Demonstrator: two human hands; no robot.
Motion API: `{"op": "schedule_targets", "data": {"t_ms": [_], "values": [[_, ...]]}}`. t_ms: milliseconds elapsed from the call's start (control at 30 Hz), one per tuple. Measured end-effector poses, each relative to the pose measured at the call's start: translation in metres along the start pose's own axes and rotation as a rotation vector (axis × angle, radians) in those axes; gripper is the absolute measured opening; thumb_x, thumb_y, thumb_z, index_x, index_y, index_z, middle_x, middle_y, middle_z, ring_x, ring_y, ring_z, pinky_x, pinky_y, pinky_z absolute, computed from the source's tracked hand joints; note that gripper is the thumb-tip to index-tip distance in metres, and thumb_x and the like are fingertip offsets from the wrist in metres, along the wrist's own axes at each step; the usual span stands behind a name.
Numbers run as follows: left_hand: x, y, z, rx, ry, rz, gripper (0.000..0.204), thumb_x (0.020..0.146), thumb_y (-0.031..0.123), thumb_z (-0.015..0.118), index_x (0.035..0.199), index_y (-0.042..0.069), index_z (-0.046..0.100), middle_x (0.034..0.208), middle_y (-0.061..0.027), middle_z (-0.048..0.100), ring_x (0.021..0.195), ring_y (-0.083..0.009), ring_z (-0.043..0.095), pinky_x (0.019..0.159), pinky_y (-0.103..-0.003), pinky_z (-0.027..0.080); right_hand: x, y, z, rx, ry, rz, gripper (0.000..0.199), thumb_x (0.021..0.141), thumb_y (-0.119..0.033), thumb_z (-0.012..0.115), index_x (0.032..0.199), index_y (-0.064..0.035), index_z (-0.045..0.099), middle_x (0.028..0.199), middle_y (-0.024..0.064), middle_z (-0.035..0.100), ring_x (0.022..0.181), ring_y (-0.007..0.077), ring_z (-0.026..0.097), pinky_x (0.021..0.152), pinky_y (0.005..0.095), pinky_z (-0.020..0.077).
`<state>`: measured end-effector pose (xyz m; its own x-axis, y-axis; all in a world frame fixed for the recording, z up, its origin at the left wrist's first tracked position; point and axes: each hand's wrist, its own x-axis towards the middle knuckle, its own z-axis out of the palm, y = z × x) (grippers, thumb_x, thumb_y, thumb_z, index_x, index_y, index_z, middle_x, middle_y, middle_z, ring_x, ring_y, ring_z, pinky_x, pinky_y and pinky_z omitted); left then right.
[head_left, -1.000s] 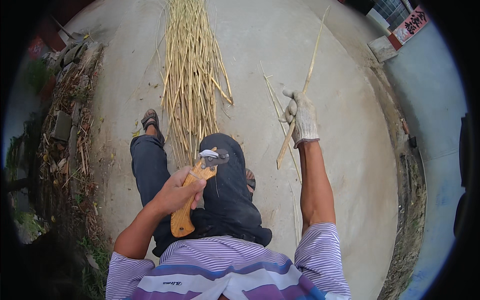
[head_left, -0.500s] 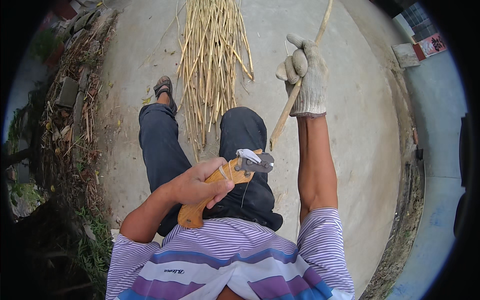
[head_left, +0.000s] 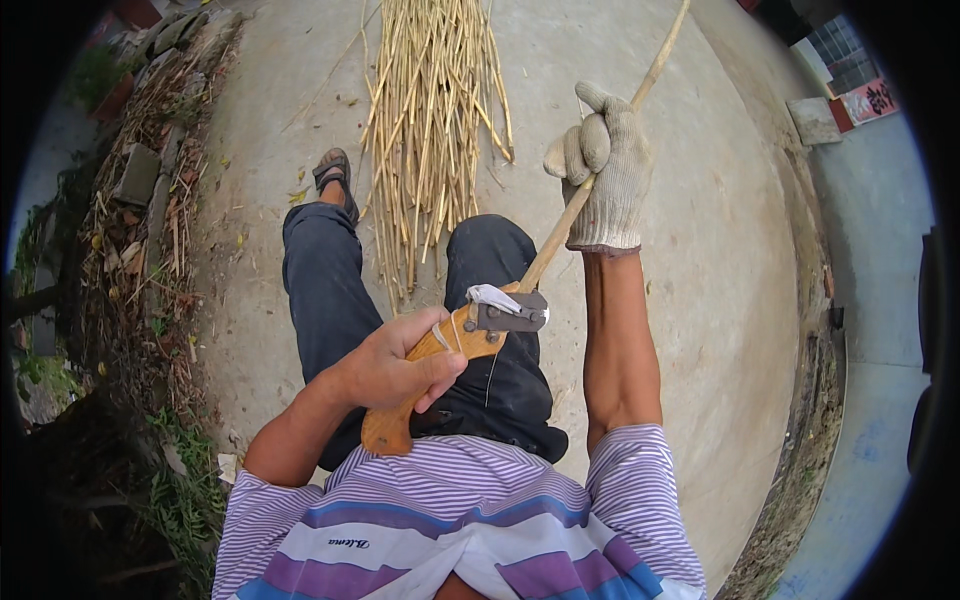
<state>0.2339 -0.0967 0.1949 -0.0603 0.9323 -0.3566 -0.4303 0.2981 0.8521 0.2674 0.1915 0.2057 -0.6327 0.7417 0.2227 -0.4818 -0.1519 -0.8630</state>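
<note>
My bare left hand (head_left: 405, 360) is wrapped round the wooden handle of a hand tool (head_left: 388, 428), with a cord or band tied about it. A dark metal plate with bolts and a strip of white cloth forms the tool's head, over my bent knee. My right hand (head_left: 608, 170), in a pale knitted glove, grips a long, thin tan stalk (head_left: 553, 245) that slants up to the right and out of the picture. The stalk's lower end meets the tool's head from behind, so its tip is hidden and I cannot tell how far in it sits.
A heap of long dry stalks (head_left: 430, 130) lies on the concrete floor (head_left: 720, 330) ahead of me. My sandalled foot (head_left: 335, 180) is beside it on the left. Rubble, bricks and plants (head_left: 140, 220) edge the left side; a pale wall (head_left: 885, 400) runs along the right.
My right hand has drawn the stalk down and slightly left, so its lower end, apart from the tool before, is now at the metal head. My left hand has barely moved.
</note>
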Motion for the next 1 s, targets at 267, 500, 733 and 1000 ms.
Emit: {"op": "schedule_targets", "data": {"t_ms": [267,500,733,1000], "values": [[0.004,0.033,-0.016,0.264,-0.008,-0.130,0.034,0.095,0.030,0.071,0.105,0.001,0.057,0.071,-0.0010,0.060,0.054,-0.0064,0.057,0.050,-0.023,0.047,-0.050,0.000,0.014,0.078,-0.026,0.124,0.040,0.106,-0.029,0.048,0.114,0.0076,0.063,0.053,-0.0033,0.040,0.040,0.0095,0.039,0.039,0.0291,0.0442],[-0.012,0.014,-0.015,0.693,0.090,-0.115,0.043,0.093,0.036,0.070,0.107,-0.002,0.056,0.072,-0.0124,0.059,0.061,-0.0225,0.061,0.060,-0.035,0.048,0.049,-0.040,0.001,0.374,0.020,0.205,0.049,0.108,-0.033,0.043,0.126,0.0109,0.052,0.061,-0.0019,0.044,0.046,0.0080,0.039,0.051,0.0269,0.0476],[-0.001,0.042,-0.047,0.612,0.239,-0.054,0.035,0.089,0.029,0.077,0.103,0.000,0.063,0.073,-0.0075,0.062,0.058,-0.0126,0.061,0.054,-0.030,0.049,0.043,-0.008,0.037,0.175,0.148,0.284,0.043,0.108,-0.043,0.041,0.097,-0.0044,0.058,0.053,-0.0064,0.029,0.042,0.0084,0.026,0.041,0.0272,0.0281],[0.040,0.108,-0.028,0.535,0.254,0.153,0.036,0.093,0.026,0.074,0.105,-0.003,0.056,0.071,-0.0018,0.058,0.054,-0.0074,0.057,0.047,-0.025,0.047,0.020,-0.049,0.010,-0.416,-0.057,0.114,0.049,0.107,-0.037,0.045,0.128,0.0058,0.056,0.096,0.0144,0.069,0.087,0.0236,0.071,0.084,0.0372,0.0587]]}}
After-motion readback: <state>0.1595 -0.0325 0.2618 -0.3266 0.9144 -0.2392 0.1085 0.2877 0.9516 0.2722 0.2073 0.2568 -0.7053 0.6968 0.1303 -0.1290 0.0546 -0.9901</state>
